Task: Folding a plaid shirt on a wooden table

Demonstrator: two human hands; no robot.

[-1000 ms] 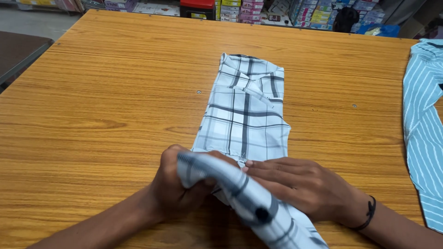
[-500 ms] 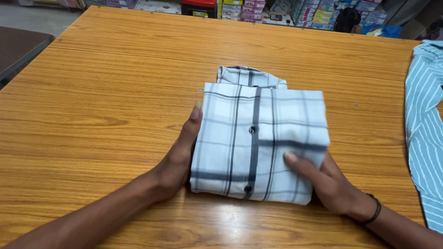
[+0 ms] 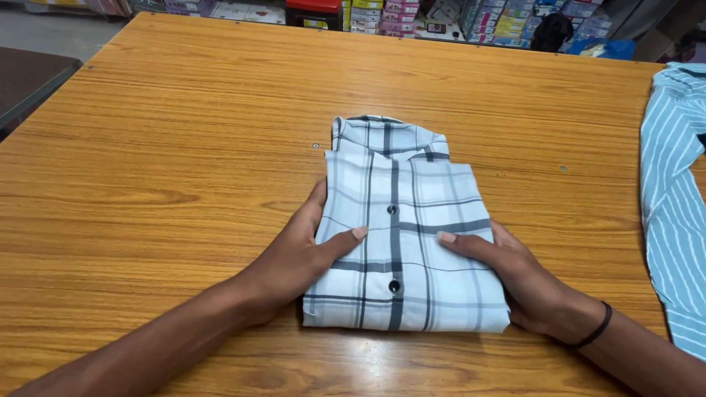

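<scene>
The folded plaid shirt (image 3: pixel 401 235) is clasped at both sides by the left hand (image 3: pixel 298 257) and right hand (image 3: pixel 526 279), thumbs resting on top, and is best squared with even inward pressure.

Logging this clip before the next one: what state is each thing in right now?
Plaid shirt: folded into a flat rectangle, button side up, collar end away from the person.
Left hand: grips the shirt's left edge, thumb on top.
Right hand: grips the right edge, thumb on top.
Striped shirt: spread out unfolded at the table's right edge.
Table: bears both shirts.
</scene>
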